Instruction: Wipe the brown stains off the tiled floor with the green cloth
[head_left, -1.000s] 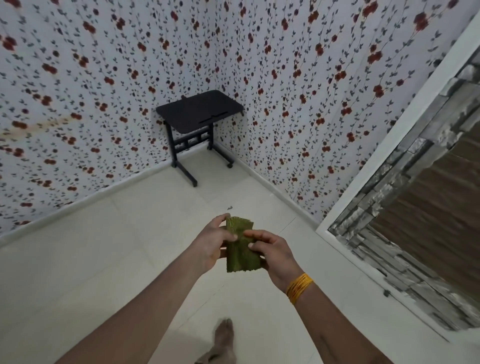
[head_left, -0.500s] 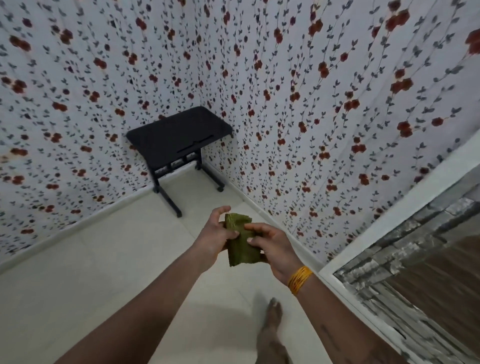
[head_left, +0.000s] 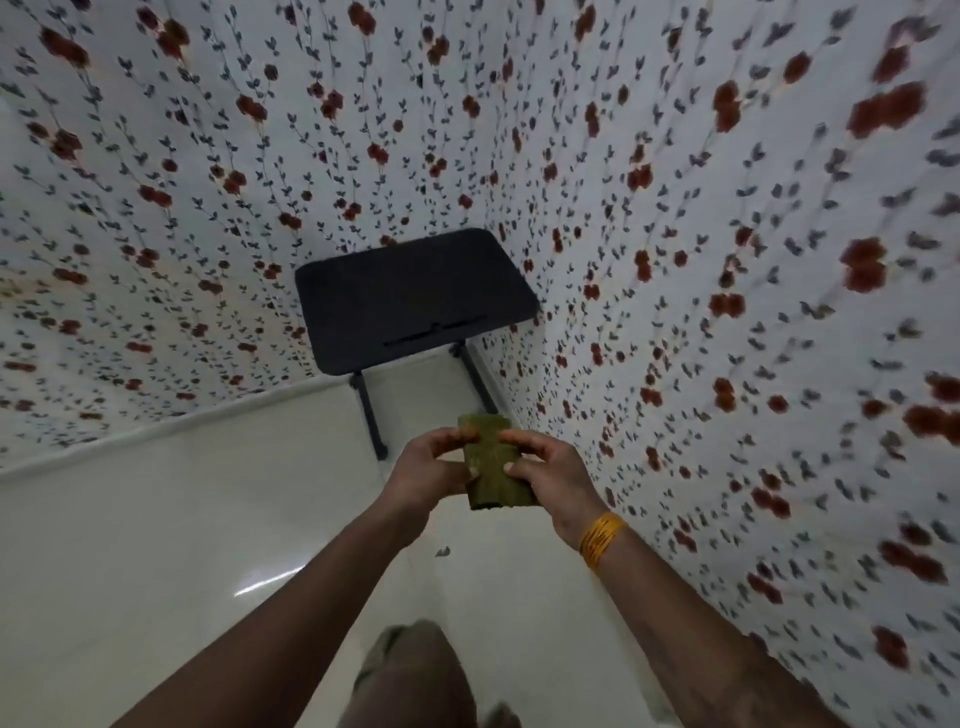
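A folded green cloth (head_left: 493, 462) is held up in front of me, above the floor. My left hand (head_left: 428, 470) grips its left edge with curled fingers. My right hand (head_left: 550, 473) pinches its right side, thumb on the front; a yellow bangle sits on that wrist. The cream tiled floor (head_left: 182, 519) lies below, glossy, with one small dark speck (head_left: 442, 552) under my hands. No brown stains show clearly in this blurred frame.
A small black table (head_left: 410, 296) on thin black legs stands in the corner just ahead. Floral-papered walls close in on the left and right (head_left: 727, 312). My leg (head_left: 410, 675) shows at the bottom edge. Open floor spreads to the left.
I have stepped toward the corner and turned left; the table is much nearer and the doorway on the right has left view. Both hands still hold the cloth.
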